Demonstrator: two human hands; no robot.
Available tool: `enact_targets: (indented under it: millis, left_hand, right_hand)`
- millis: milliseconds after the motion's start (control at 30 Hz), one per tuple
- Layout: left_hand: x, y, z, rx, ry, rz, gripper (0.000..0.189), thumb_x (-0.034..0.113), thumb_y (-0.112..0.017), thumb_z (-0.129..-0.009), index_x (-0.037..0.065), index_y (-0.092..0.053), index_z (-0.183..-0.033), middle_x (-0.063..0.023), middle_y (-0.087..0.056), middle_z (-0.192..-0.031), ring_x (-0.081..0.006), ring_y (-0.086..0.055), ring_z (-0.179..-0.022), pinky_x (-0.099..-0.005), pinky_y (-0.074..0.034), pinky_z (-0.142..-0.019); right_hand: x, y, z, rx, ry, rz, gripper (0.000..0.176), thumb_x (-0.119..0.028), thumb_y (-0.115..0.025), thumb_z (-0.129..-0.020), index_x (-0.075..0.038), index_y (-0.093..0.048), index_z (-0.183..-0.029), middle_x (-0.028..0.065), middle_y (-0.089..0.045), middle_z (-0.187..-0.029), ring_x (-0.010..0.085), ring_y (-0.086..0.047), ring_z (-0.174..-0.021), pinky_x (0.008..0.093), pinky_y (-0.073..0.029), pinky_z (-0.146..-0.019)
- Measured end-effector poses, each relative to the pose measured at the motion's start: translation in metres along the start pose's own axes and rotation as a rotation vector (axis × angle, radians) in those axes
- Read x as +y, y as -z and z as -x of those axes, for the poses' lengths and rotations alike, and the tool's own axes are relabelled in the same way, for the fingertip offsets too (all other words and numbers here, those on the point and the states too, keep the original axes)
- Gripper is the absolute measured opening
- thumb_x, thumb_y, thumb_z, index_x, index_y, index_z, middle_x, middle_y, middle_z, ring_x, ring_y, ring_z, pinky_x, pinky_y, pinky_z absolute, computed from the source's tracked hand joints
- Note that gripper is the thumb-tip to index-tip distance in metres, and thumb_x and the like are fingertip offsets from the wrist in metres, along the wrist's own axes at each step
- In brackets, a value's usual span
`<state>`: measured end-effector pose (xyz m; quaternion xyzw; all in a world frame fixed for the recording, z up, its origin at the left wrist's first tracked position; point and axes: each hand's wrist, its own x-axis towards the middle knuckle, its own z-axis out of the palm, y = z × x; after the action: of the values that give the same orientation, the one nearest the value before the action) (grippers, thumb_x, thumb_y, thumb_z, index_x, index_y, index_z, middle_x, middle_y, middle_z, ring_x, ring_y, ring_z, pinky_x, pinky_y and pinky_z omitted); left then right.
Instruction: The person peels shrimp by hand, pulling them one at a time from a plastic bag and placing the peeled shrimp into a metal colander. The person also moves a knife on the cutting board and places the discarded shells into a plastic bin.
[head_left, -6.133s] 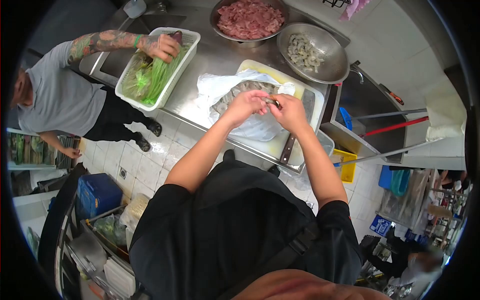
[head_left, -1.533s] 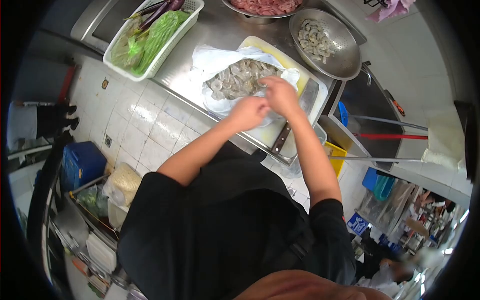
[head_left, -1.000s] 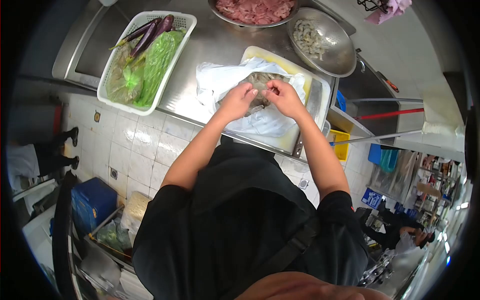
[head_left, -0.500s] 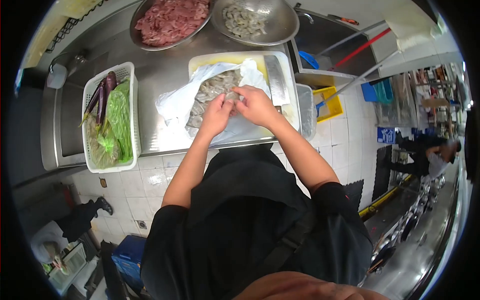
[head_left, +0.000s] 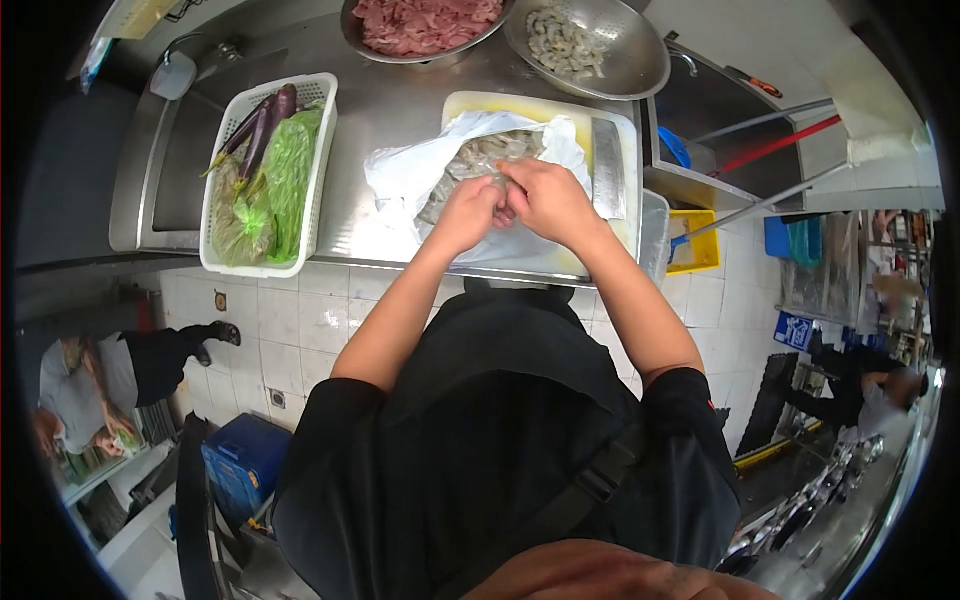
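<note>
My left hand (head_left: 470, 212) and my right hand (head_left: 550, 200) meet over a heap of raw shrimp (head_left: 503, 150). Their fingers are closed and pressed together on what looks like one shrimp, mostly hidden by the fingers. The heap lies in an opened white plastic bag (head_left: 405, 180), spread on a pale cutting board (head_left: 470, 102). To the right of my right hand, a cleaver (head_left: 607, 165) with a broad blade lies flat on the board. Beyond the board, a metal colander (head_left: 635, 62) holds shrimp that look peeled.
Sliced raw meat (head_left: 425, 22) fills a metal bowl at the back. On the left, a white basket (head_left: 306, 240) holds eggplants (head_left: 268, 130) and bagged greens (head_left: 296, 185). A sink (head_left: 670, 115) with long handles across it stands right. Other people (head_left: 85, 380) are at both sides.
The camera view has shifted, so the counter appears farther right and higher. Both hands stay together over the shrimp, the right one turned slightly. The person at left shows more fully.
</note>
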<state>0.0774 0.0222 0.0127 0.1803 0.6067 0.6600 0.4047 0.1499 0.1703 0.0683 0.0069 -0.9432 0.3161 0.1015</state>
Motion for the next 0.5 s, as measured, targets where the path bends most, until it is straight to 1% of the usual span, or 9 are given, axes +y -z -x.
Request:
enact_targets:
  millis: [33, 100, 233, 333, 367, 433, 500]
  left_hand:
    - [0.001, 0.000, 0.001, 0.017, -0.024, 0.010, 0.024, 0.013, -0.040, -0.086, -0.004, -0.056, -0.081, -0.0131, -0.063, -0.075, -0.0188, -0.062, -0.065, -0.0307, -0.052, -0.063]
    - [0.004, 0.001, 0.003, 0.031, -0.030, -0.028, 0.025, 0.012, -0.040, -0.086, -0.005, -0.057, -0.081, -0.0131, -0.063, -0.074, -0.0189, -0.063, -0.066, -0.0310, -0.052, -0.063]
    - [0.006, -0.003, 0.006, 0.041, -0.067, -0.146, 0.026, 0.011, -0.039, -0.085, -0.007, -0.059, -0.083, -0.0128, -0.063, -0.073, -0.0193, -0.063, -0.067, -0.0319, -0.053, -0.064]
    - [0.011, -0.003, 0.010, 0.045, -0.028, -0.154, 0.026, 0.011, -0.038, -0.086, -0.006, -0.057, -0.086, -0.0116, -0.062, -0.075, -0.0192, -0.063, -0.070, -0.0302, -0.052, -0.066]
    - [0.011, -0.001, 0.009, 0.050, -0.024, -0.149, 0.026, 0.011, -0.038, -0.086, -0.006, -0.057, -0.086, -0.0116, -0.062, -0.075, -0.0192, -0.063, -0.070, -0.0302, -0.052, -0.066]
    - [0.009, 0.003, 0.010, 0.025, -0.055, -0.143, 0.025, 0.011, -0.038, -0.086, -0.006, -0.057, -0.085, -0.0117, -0.063, -0.076, -0.0186, -0.063, -0.072, -0.0303, -0.051, -0.068]
    - [0.013, 0.001, 0.014, 0.021, -0.076, -0.170, 0.025, 0.011, -0.039, -0.086, -0.005, -0.058, -0.085, -0.0116, -0.064, -0.077, -0.0182, -0.062, -0.072, -0.0304, -0.051, -0.070]
  right_hand:
    - [0.000, -0.003, -0.001, -0.003, 0.007, -0.005, 0.031, -0.007, -0.055, -0.079, -0.002, -0.066, -0.108, 0.0184, -0.066, -0.094, 0.0350, -0.064, -0.082, 0.0399, -0.052, -0.075]
    - [0.001, -0.009, -0.003, 0.039, 0.036, 0.008, 0.028, -0.009, -0.055, -0.076, -0.001, -0.067, -0.101, 0.0193, -0.066, -0.085, 0.0370, -0.064, -0.078, 0.0436, -0.052, -0.071]
    - [0.003, -0.014, -0.006, -0.009, 0.034, 0.014, 0.027, -0.008, -0.055, -0.075, -0.001, -0.067, -0.098, 0.0206, -0.066, -0.084, 0.0370, -0.064, -0.078, 0.0443, -0.052, -0.071]
    - [0.007, -0.017, -0.009, -0.017, 0.002, -0.054, 0.026, -0.008, -0.055, -0.074, -0.001, -0.067, -0.097, 0.0213, -0.066, -0.085, 0.0368, -0.064, -0.079, 0.0442, -0.051, -0.071]
    - [0.006, -0.013, -0.011, -0.052, -0.038, -0.114, 0.026, -0.007, -0.054, -0.075, -0.002, -0.067, -0.096, 0.0215, -0.065, -0.084, 0.0372, -0.064, -0.078, 0.0439, -0.051, -0.071]
    - [0.006, -0.009, -0.011, -0.097, -0.084, -0.173, 0.025, -0.006, -0.053, -0.075, -0.003, -0.067, -0.096, 0.0218, -0.065, -0.083, 0.0376, -0.064, -0.077, 0.0436, -0.051, -0.071]
    - [0.009, -0.007, -0.013, -0.120, -0.101, -0.216, 0.024, 0.001, -0.050, -0.077, 0.002, -0.065, -0.095, 0.0154, -0.067, -0.073, 0.0248, -0.068, -0.068, 0.0317, -0.053, -0.067]
